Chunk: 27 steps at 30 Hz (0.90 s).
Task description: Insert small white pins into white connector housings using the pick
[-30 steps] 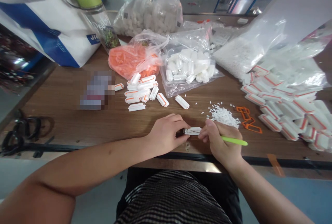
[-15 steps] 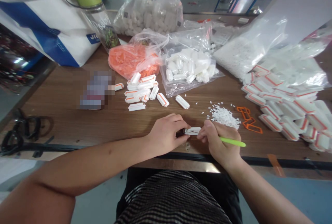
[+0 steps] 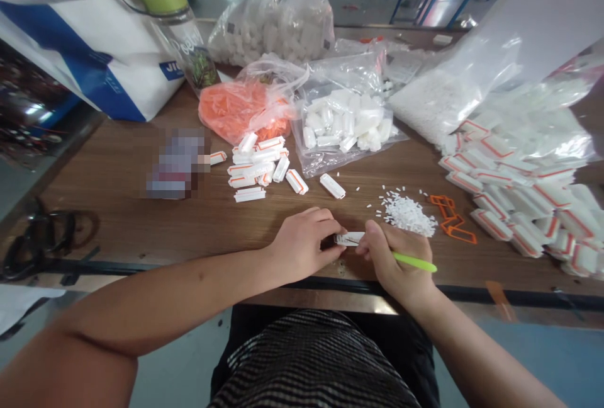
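Observation:
Near the front edge of the table, my left hand (image 3: 309,241) grips the left end of a small white plastic housing (image 3: 349,239) between thumb and fingers. My right hand (image 3: 396,250) is closed in a pen grip around a slim tool with a lime-green handle (image 3: 415,262). A thin dark tip of this tool reaches over the housing; its exact kind is hidden by the fingers. Just beyond the right hand lies a heap of tiny white pieces (image 3: 408,211). Several orange frames (image 3: 453,222) lie to the right of that heap.
White housings with orange trim lie in a pile (image 3: 255,162) at centre left and a larger pile (image 3: 528,200) at right. Behind stand a bag of orange parts (image 3: 245,109), a bag of white parts (image 3: 346,121), a bag of white granules (image 3: 434,96) and a bottle (image 3: 184,36).
My right hand and the green-handled tool have shifted slightly left along the housing. My left hand keeps its hold in the same place.

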Each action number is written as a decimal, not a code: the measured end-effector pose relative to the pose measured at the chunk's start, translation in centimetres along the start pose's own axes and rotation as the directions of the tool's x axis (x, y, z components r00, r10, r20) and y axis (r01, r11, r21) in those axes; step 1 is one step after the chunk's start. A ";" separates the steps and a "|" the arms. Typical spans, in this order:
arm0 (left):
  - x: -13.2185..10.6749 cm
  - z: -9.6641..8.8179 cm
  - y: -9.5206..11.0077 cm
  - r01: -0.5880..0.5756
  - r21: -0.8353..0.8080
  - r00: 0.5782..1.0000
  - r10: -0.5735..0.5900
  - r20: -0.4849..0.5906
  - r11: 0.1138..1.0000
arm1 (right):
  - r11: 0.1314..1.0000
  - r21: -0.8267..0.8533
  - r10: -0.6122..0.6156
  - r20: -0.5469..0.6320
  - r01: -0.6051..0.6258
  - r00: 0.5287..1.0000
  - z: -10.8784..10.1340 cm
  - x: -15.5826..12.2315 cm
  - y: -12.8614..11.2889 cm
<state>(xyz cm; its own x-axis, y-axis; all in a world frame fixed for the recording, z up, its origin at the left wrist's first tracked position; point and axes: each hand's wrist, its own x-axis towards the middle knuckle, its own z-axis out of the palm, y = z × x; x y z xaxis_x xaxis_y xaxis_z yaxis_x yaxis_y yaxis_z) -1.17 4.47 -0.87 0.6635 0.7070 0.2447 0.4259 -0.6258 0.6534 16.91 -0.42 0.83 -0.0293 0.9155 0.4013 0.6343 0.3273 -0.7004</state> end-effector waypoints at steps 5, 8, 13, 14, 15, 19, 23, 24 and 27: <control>0.0 0.0 -0.1 -0.002 -0.013 1.000 0.002 -0.008 1.000 | 0.999 0.025 0.033 -0.043 -0.032 0.999 0.0 -0.5 0.4; 0.0 0.0 -0.1 0.001 -0.012 1.000 -0.001 -0.007 1.000 | 0.999 0.025 0.041 -0.029 -0.041 0.999 -0.1 -0.5 0.4; 0.0 0.1 -0.1 -0.006 -0.006 1.000 0.006 -0.004 1.000 | 1.000 0.007 0.031 -0.009 -0.031 0.999 0.0 -0.1 0.1; 0.0 0.1 -0.1 -0.009 -0.007 1.000 0.009 -0.005 1.000 | 0.999 0.007 0.036 -0.008 -0.036 0.999 0.0 -0.1 0.1; 0.0 0.1 -0.1 -0.011 -0.008 1.000 0.011 -0.007 1.000 | 0.999 0.008 0.041 -0.008 -0.041 0.999 0.0 -0.1 0.1; 0.0 0.0 -0.1 -0.009 -0.013 1.000 0.009 -0.013 1.000 | 0.997 0.018 0.070 -0.015 -0.070 0.997 0.1 -0.3 0.2; 0.0 0.0 -0.1 -0.012 -0.013 1.000 0.011 -0.013 1.000 | 0.997 0.023 0.076 -0.048 -0.075 0.996 0.0 -0.4 0.2; 0.0 0.0 -0.1 -0.012 -0.013 1.000 0.012 -0.012 1.000 | 0.997 0.022 0.070 -0.042 -0.069 0.997 -0.1 -0.3 0.1; 0.0 0.0 -0.1 -0.011 -0.012 1.000 0.011 -0.010 1.000 | 0.997 0.018 0.069 -0.007 -0.068 0.998 -0.1 -0.2 0.0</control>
<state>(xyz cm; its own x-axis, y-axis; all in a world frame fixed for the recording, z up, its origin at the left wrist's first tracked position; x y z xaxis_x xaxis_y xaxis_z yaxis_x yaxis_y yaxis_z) -1.20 4.54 -0.96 0.6618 0.7033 0.2594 0.4112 -0.6300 0.6588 16.98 -0.61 0.86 0.0194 0.9342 0.3562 0.6207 0.2681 -0.7368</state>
